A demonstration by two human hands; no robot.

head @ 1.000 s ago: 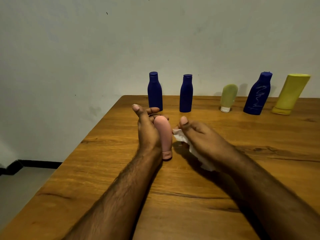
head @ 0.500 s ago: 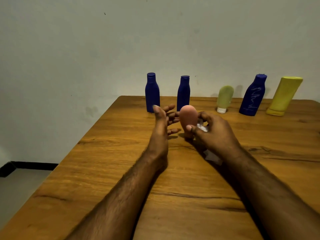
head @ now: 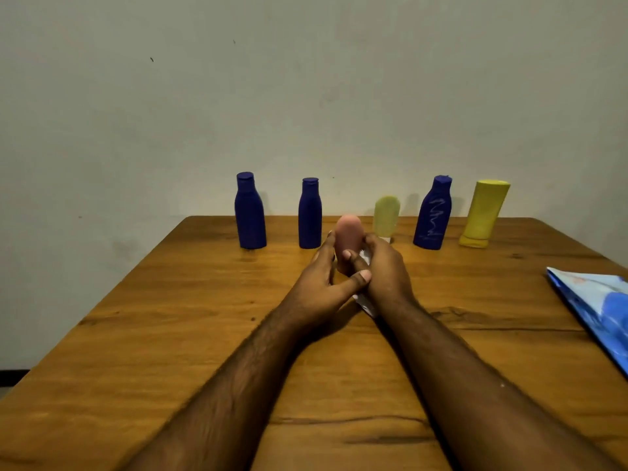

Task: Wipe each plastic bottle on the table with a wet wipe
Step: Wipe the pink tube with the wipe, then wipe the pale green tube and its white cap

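A wooden table (head: 142,334) was seen against a plain wall, with five bottles set in a row along its far edge. From the left, two dark blue bottles were counted first, a broader one (head: 250,212) and a slimmer one (head: 309,214), both upright with caps on top. In front of the row, between the slimmer blue bottle and the pale green tube (head: 386,215), a pink bottle (head: 347,234) with a rounded top was held upright. It was gripped from its left side by the left hand (head: 321,283), whose thumb was stretched across towards the other hand. The right hand (head: 385,270) was closed around the bottle's right side with a white wet wipe (head: 365,304) pressed under it; only a crumpled corner of the wipe could be seen below the hand. The bottle's lower part was hidden by the fingers, so whether it touched the table could not be told. The green tube's white cap was partly covered by the right hand. Further right, a third dark blue bottle (head: 433,215) with a pale scribble and one yellow tube (head: 484,214) were seen. A blue packet (head: 598,307) was cut off by the right edge.
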